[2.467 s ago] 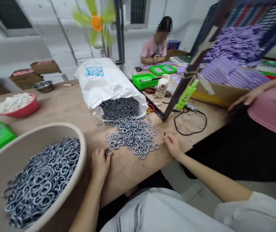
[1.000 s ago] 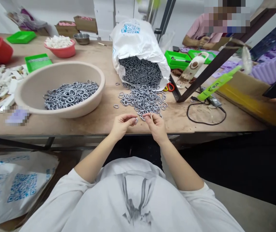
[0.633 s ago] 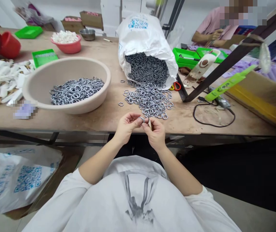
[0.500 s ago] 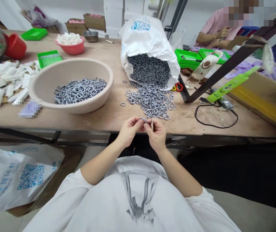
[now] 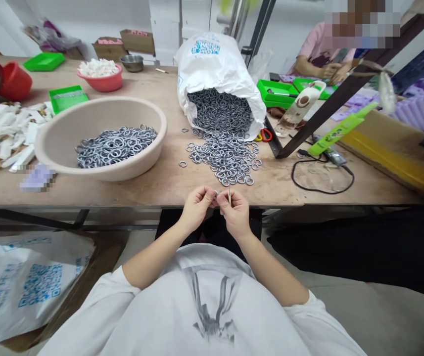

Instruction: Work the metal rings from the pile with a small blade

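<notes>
Close together at the table's front edge, both my hands are closed in a pinch. My left hand grips a small grey ring, mostly covered by the fingertips. My right hand has a thin, pale, pointed tool between its fingers, and its thumb tip meets the ring; the tool's exact kind is hidden. Just beyond the hands lies a loose pile of grey rings, spilling from a white woven sack. More rings fill the bottom of a beige basin to the left.
White plastic pieces lie heaped at the left, near a green tray and a pink bowl. On the right are a dark metal post, orange-handled scissors, a black cable and a bottle. A co-worker sits beyond.
The view has shifted slightly, so the table's contents appear further left and lower. The ring, clearly seen before, is now mostly covered by my fingers. Both hands keep their pinch.
</notes>
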Demonstrator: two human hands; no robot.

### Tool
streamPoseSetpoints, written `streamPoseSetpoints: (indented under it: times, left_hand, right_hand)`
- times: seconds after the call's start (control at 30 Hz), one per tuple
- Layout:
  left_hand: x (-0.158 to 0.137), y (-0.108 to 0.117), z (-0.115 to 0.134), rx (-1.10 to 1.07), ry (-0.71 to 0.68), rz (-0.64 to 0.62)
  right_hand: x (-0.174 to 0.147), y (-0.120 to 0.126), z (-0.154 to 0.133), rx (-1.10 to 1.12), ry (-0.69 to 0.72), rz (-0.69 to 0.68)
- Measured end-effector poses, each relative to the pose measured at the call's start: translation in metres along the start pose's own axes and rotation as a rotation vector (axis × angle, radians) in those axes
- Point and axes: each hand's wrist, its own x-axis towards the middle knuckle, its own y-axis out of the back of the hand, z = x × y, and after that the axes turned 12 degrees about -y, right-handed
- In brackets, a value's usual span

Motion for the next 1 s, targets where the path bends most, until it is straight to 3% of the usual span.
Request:
streamPoseSetpoints:
  times: [0.2,0.47,0.57,0.77,1.0]
  left_hand:
    - [-0.001,-0.005,-0.009,-0.046,0.119,-0.041]
    - [0.011,-0.007,-0.010,-0.076,0.075,-0.063]
    - [0.013,-0.005,0.000,-0.157,0.095,-0.063]
    - [0.009,-0.001,0.019,-0.199,0.122,0.013]
    - [0.009,0.000,0.024,-0.187,0.106,0.067]
  right_hand:
    - [-0.002,0.000,0.008,0.044,0.066,0.002]
    - [0.027,0.008,-0.015,-0.058,-0.013,-0.181]
    - [0.034,0.011,-0.028,-0.153,0.067,-0.143]
    - [0.016,0.012,-0.048,-0.710,0.380,-0.219]
    - [0.017,0.001,-0.049,-0.838,0.539,-0.225]
